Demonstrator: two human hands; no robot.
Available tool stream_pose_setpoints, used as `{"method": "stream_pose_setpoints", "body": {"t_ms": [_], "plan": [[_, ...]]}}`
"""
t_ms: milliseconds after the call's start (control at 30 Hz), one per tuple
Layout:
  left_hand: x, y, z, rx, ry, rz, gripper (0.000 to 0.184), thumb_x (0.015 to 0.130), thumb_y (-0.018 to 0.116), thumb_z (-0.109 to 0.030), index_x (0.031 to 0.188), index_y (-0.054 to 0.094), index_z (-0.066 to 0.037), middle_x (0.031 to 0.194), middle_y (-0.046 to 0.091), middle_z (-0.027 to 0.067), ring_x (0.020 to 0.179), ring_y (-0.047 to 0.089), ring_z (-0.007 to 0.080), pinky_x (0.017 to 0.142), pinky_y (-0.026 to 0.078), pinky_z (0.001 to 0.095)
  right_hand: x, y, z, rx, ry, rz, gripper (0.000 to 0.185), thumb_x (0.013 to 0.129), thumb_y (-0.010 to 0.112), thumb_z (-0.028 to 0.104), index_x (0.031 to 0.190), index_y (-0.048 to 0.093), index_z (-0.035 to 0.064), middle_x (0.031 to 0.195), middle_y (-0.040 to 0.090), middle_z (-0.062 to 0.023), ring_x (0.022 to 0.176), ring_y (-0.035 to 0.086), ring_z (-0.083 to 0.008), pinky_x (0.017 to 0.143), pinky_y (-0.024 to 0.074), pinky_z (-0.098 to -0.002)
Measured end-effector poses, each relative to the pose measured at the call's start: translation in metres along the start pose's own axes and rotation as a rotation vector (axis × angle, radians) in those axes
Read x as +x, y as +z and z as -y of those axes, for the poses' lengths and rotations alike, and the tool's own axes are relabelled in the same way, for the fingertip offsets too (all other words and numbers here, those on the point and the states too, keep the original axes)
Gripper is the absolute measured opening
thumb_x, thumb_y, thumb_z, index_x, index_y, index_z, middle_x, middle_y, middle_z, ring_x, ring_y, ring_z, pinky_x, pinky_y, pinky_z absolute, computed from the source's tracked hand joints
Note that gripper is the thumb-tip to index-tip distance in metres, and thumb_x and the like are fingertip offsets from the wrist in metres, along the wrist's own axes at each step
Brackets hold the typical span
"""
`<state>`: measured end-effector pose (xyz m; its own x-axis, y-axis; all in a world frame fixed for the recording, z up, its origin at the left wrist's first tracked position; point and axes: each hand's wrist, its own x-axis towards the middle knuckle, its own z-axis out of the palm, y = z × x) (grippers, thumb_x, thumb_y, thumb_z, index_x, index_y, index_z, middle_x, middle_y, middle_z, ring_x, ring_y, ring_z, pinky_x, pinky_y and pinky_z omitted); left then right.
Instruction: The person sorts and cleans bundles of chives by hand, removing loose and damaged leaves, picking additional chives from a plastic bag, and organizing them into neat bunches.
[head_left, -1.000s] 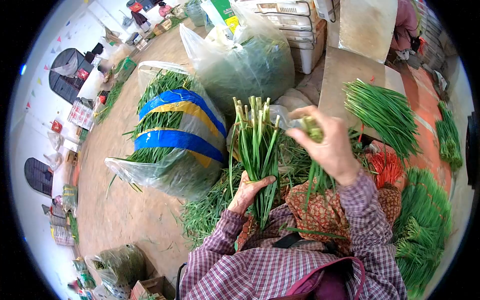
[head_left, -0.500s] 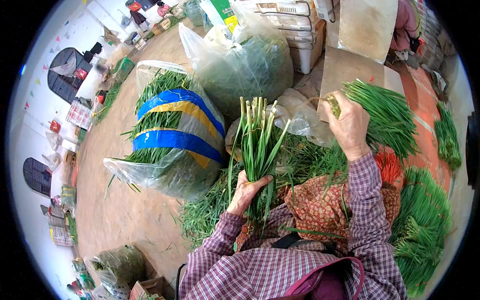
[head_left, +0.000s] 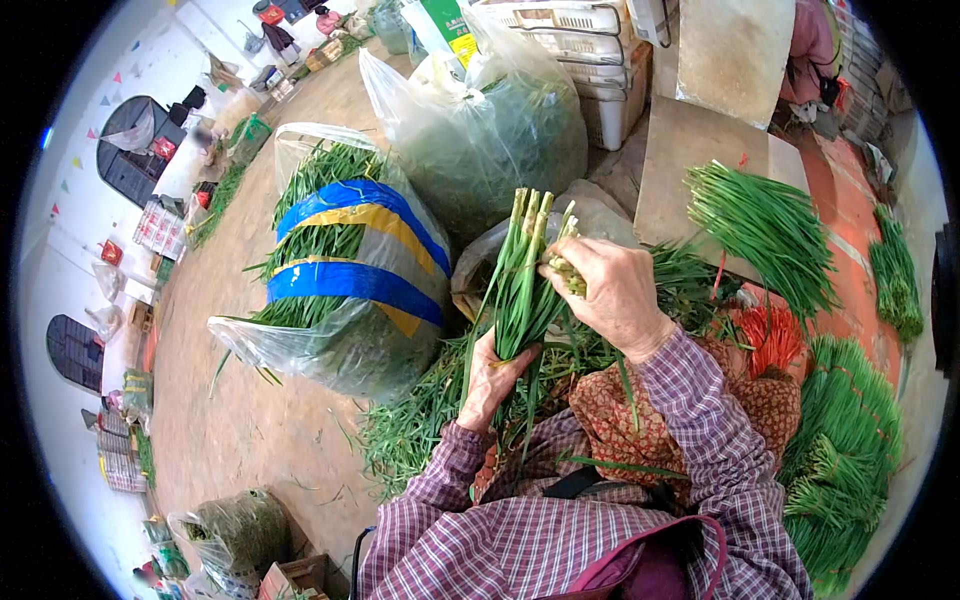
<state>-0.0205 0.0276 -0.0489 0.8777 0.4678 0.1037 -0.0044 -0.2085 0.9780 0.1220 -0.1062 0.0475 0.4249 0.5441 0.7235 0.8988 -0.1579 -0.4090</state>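
My left hand (head_left: 490, 378) is wrapped round a bunch of garlic chives (head_left: 517, 290), pale stalk ends up and green leaves hanging below. My right hand (head_left: 612, 295) is closed, pinching a few pale chive stalks (head_left: 566, 268) right beside the top of that bunch. Whether those stalks touch the bunch I cannot tell. Under both hands lies a heap of loose green leaves (head_left: 415, 425). A patterned brown cloth (head_left: 625, 405) covers my lap, and a cluster of red ties (head_left: 768, 338) sits at its right.
A bulging bag of chives with blue and yellow bands (head_left: 365, 295) stands at left, a clear full bag (head_left: 490, 140) behind it. On a board (head_left: 690, 170) at right rests a chive bundle (head_left: 765, 230). More bundles (head_left: 840, 460) are stacked at lower right. White crates (head_left: 600, 75) stand behind.
My right hand has moved left and down, from near the board to the top of the bunch, with the stalks in it. My left hand still grips the bunch, now leaning slightly.
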Motion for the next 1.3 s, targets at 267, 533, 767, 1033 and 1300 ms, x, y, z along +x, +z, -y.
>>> {"method": "stream_pose_setpoints", "body": {"t_ms": [267, 533, 767, 1033, 1300], "plan": [[0.009, -0.009, 0.002, -0.160, -0.162, -0.054, 0.021, 0.079, 0.067, -0.003, 0.100, 0.064, 0.000, 0.089, 0.067, 0.0027, 0.076, 0.060, 0.0088, 0.069, 0.050, 0.0244, -0.058, -0.010, 0.030, 0.534, -0.242, 0.489, 0.012, 0.082, 0.067, 0.023, 0.092, 0.067, 0.0156, 0.068, 0.067, -0.0014, 0.045, 0.053, -0.0095, 0.042, 0.0466, -0.0249], [0.003, -0.005, -0.003, -0.279, -0.209, -0.001, 0.030, 0.075, 0.070, -0.003, 0.104, 0.064, -0.003, 0.095, 0.067, 0.0032, 0.081, 0.062, 0.0127, 0.075, 0.050, 0.0267, -0.025, -0.019, -0.020, 0.619, 0.559, 0.073, 0.026, 0.083, 0.069, 0.024, 0.098, 0.065, 0.0027, 0.064, 0.059, 0.0026, 0.053, 0.050, -0.0040, 0.048, 0.0418, -0.0207], [-0.002, 0.007, -0.004, -0.314, -0.261, 0.084, 0.036, 0.074, 0.074, -0.008, 0.108, 0.063, -0.003, 0.097, 0.067, 0.0036, 0.084, 0.062, 0.0131, 0.078, 0.050, 0.0281, -0.007, 0.005, -0.010, 0.692, 0.525, -0.015, 0.024, 0.083, 0.069, 0.026, 0.083, 0.062, 0.0035, 0.061, 0.051, 0.0034, 0.054, 0.041, -0.0054, 0.047, 0.0339, -0.0253], [-0.007, -0.011, 0.015, -0.639, -0.357, 0.039, 0.042, 0.075, 0.075, -0.010, 0.111, 0.054, -0.005, 0.098, 0.063, 0.0053, 0.075, 0.062, 0.0145, 0.054, 0.052, 0.0263, -0.016, -0.058, -0.059, 0.899, 0.739, -0.275, 0.027, 0.089, 0.057, 0.034, 0.101, 0.061, 0.0093, 0.079, 0.064, -0.0041, 0.069, 0.062, -0.0117, 0.060, 0.0518, -0.0267], [-0.003, 0.003, 0.007, -0.563, -0.346, 0.125, 0.034, 0.076, 0.075, -0.012, 0.106, 0.058, -0.004, 0.088, 0.064, 0.0034, 0.070, 0.061, 0.0130, 0.049, 0.050, 0.0257, -0.008, -0.038, -0.024, 0.458, 0.422, 0.052, 0.020, 0.085, 0.065, 0.026, 0.091, 0.066, 0.0066, 0.071, 0.063, -0.0020, 0.053, 0.054, -0.0080, 0.046, 0.0458, -0.0248]]}}
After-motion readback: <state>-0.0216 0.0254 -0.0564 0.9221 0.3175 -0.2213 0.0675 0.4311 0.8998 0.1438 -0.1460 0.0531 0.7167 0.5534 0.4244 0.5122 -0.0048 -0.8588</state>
